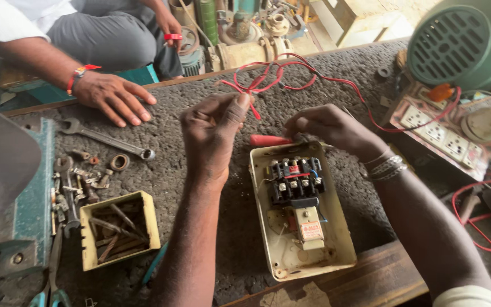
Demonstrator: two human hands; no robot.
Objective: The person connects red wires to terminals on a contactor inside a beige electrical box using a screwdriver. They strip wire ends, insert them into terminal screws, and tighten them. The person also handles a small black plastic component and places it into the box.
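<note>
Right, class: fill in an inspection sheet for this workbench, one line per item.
Surface: dark, gritty bench top, wooden front edge.
Job's things: open cream starter box with black contactor; red wire; red-handled screwdriver.
Clutter: spanner, yellow tray of rusty bolts, loose nuts.
Grippers: left hand pinches the red wire; right hand by the screwdriver.
Cables: red wire runs to the socket board.
Surroundings: another person's hand on the bench; green motor.
</note>
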